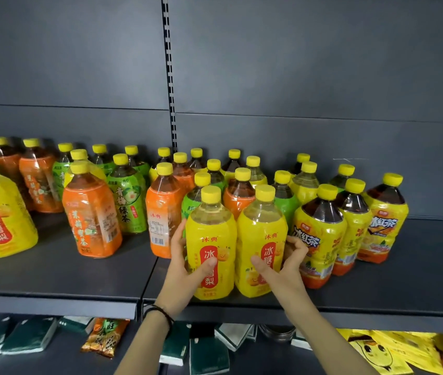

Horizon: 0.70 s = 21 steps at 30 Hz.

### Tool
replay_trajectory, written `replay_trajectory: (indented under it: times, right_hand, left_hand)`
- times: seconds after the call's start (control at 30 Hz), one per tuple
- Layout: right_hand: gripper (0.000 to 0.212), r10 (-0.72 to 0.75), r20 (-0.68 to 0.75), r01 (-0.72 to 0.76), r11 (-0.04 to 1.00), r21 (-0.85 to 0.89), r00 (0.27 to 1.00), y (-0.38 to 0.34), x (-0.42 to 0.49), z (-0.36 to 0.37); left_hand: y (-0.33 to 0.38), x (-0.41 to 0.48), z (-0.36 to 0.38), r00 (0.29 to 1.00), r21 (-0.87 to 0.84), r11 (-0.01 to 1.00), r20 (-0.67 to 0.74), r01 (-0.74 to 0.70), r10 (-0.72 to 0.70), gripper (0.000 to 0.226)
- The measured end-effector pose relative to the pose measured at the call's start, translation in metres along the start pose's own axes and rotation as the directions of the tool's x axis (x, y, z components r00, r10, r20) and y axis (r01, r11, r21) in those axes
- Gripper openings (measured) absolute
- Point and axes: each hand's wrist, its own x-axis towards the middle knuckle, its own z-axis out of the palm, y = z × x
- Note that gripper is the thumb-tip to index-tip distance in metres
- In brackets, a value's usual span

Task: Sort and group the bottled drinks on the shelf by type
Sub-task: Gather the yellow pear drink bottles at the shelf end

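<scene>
dark shelf point(79, 272) carries two upright yellow bottles point(210, 247), caps up, hands point(185, 263) clasping each.

We are in a shop: behind our hands, a dark metal retail shelf point(60, 277) with a slotted upright point(170, 77) carries rows of bottled drinks point(131, 196); below them lie packaged snacks point(105, 336).

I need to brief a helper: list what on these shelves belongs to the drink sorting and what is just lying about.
Job:
yellow pear-drink bottles held by left hand and right hand
orange-label bottles
green-label bottles
iced tea bottles

Lying about, lower shelf:
snack packet
green packs
yellow bags
</scene>
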Motion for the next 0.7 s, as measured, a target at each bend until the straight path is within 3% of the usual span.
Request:
replay_trajectory:
  times: [0.2,0.27,0.37,0.7]
  right_hand:
    - [0.086,0.047,0.132,-0.057,0.996,0.067,0.990,-0.003,0.003,-0.005]
    - [0.099,0.020,0.135,-0.026,0.999,0.044,0.991,-0.003,0.002,-0.006]
    - [0.091,0.002,0.149,-0.009,0.999,0.051,0.989,-0.002,-0.003,-0.007]
    - [0.096,-0.027,0.115,0.026,1.000,0.010,0.993,-0.018,-0.022,0.028]
  left_hand:
    - [-0.004,-0.004,0.018,0.987,0.078,0.995,-0.146,-0.058,0.068,0.104]
    - [-0.002,-0.008,0.021,0.983,0.090,0.994,-0.165,-0.060,0.074,0.105]
    - [0.001,-0.014,0.023,0.976,0.051,0.997,-0.208,-0.058,0.068,0.102]
    - [0.022,-0.034,-0.020,0.947,-0.058,0.998,-0.322,-0.011,-0.008,0.093]
